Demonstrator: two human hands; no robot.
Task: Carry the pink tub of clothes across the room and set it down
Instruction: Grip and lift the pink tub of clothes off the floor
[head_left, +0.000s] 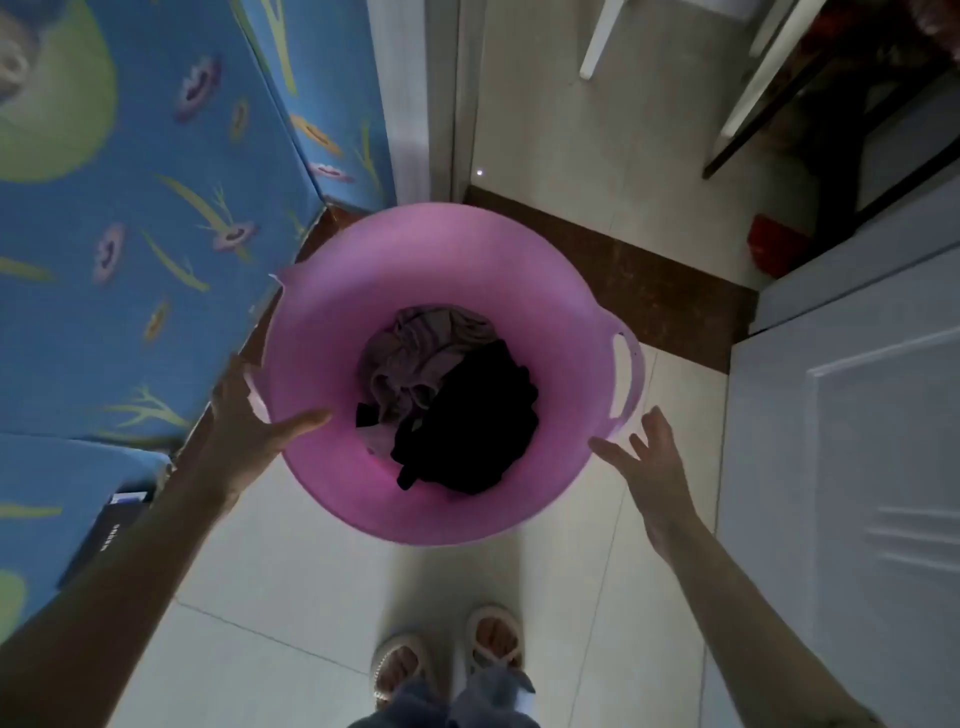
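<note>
The pink tub (322, 332) stands on the pale tiled floor in front of my feet, round, with a slotted handle on each side. Inside lie clothes (452, 410): a greyish-mauve garment and a black one. My left hand (249, 421) is at the tub's left handle, fingers spread, thumb over the rim; whether it grips the handle I cannot tell. My right hand (644, 462) hovers open just below the right handle (626, 374), fingers apart, not touching it.
A bed with a blue flowered sheet (156, 208) fills the left side, close to the tub. A white door (852, 467) is on the right. A dark threshold strip (649, 280) crosses ahead, with chair legs and a red object beyond. My sandalled feet (447, 660) are below.
</note>
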